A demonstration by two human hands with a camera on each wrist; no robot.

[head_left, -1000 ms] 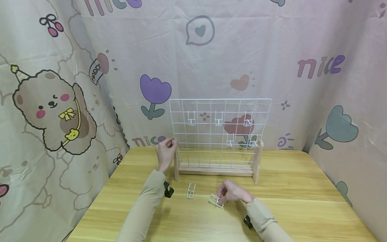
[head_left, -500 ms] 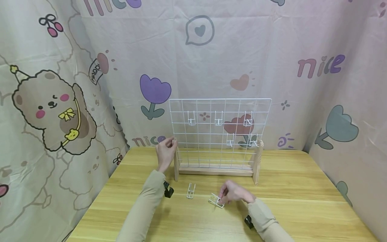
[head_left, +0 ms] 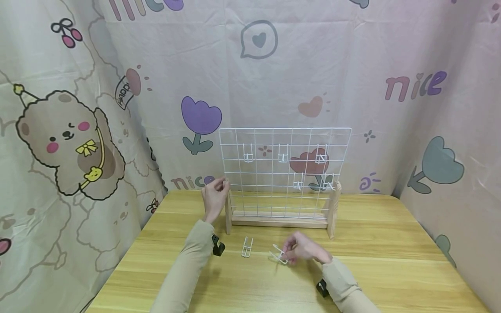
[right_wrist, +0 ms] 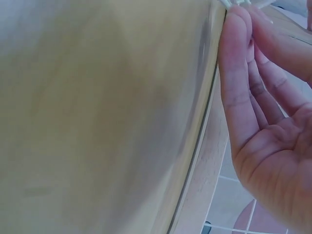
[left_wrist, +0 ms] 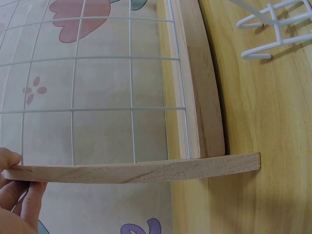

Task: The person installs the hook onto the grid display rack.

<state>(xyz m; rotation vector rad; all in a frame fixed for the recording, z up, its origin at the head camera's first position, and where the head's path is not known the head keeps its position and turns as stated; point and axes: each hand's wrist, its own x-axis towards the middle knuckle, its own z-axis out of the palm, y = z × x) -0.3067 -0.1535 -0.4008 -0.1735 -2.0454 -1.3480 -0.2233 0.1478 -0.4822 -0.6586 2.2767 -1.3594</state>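
Head: left hand [head_left: 214, 195] grips grid [head_left: 284, 171] post; right hand [head_left: 303, 250] pinches hook [head_left: 278, 255] just above table [head_left: 391, 261]; spare hook [head_left: 247, 246] to its left | Left wrist: fingers [left_wrist: 14, 180] on post | Right wrist: fingertips [right_wrist: 239, 19] pinched on hook | Step: judged pickup; next, carry to grid.

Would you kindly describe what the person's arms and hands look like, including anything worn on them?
Both arms wear long, plain beige sleeves reaching to the wrists. The left hand and right hand are bare, with no gloves or rings visible. A small black device sits at each wrist, one under the left sleeve and one under the right sleeve. No cables or markings show.
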